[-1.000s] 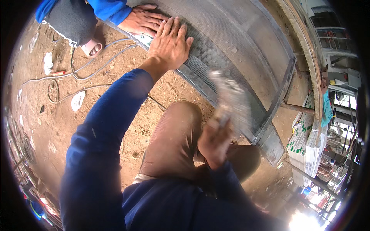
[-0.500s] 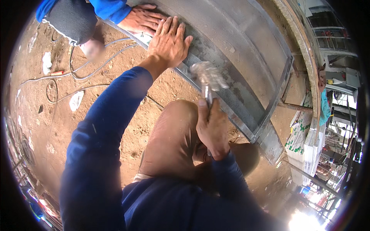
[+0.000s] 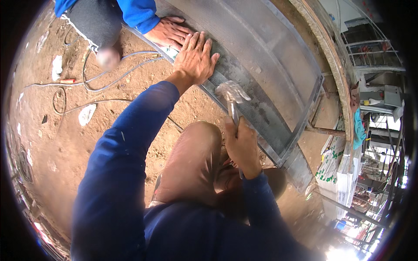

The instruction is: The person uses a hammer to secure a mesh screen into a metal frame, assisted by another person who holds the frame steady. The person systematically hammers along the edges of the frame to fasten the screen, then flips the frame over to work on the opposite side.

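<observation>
A large metal frame point(image 3: 300, 117) covered with fine grey mesh point(image 3: 270, 56) lies across the dirt ground. My left hand point(image 3: 196, 58) presses flat on the mesh near the frame's near edge, fingers spread. My right hand point(image 3: 241, 145) grips the handle of a hammer point(image 3: 233, 98), whose blurred metal head hovers at the mesh just right of my left hand. Another person's hand point(image 3: 170, 32) in a blue sleeve rests flat on the mesh right beside my left hand. My bent knee in brown trousers point(image 3: 191, 165) is below the hammer.
The other person crouches at the top left, one foot point(image 3: 109, 56) on the dirt. Cables point(image 3: 100, 82) and scraps of white litter point(image 3: 86, 114) lie on the brown ground to the left. Metal racks and sacks point(image 3: 335, 161) stand at the right.
My right hand has swung the hammer from the frame's lower right up and left, toward the spot beside my left hand. My left hand and the other person's hand stayed in place.
</observation>
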The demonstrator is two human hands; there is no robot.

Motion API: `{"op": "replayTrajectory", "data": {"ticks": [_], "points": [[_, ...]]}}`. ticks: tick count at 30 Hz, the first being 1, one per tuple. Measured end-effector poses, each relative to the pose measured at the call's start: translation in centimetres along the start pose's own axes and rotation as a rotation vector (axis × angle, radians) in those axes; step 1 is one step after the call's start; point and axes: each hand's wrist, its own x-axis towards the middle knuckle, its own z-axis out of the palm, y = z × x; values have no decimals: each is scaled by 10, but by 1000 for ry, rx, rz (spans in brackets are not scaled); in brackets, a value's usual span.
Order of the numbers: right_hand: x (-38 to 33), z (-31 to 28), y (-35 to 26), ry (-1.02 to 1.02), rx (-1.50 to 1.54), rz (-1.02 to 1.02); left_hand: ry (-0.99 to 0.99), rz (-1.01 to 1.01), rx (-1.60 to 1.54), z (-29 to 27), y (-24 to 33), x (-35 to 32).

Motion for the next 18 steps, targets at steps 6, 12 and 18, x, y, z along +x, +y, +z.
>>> {"op": "replayTrajectory", "data": {"ticks": [6,12,18], "points": [[-8,6,-1,17,-54,72,26,-33,-14,8,2,-1],[5,24,29,-7,-23,35,-5,-18,-43,-1,-1,-2],[0,8,31,142,74,-3,20,-25,-72,-5,-2,-5]]}}
